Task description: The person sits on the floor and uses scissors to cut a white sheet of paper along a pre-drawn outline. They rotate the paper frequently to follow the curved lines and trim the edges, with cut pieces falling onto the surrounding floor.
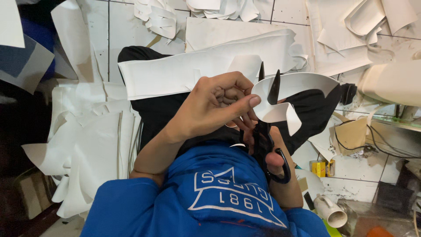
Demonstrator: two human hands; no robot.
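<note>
The fingers of the left hand are curled together, the thumb pressed flat against a curved white fabric piece, pinching it at its inner edge. The piece arcs up and to the right, over black cloth spread on the person's lap. The right hand, largely hidden behind the left wrist and the tool, has its fingers closed through the handle loops of black scissors; the 2 blades stand apart, their tips poking up through the white piece. A long white strip lies across the lap just behind the hands. Stacks of white cut sheets crowd the tiled floor on the left, more scraps lie farther off, and a white mug, a small yellow box and cables sit at right.
</note>
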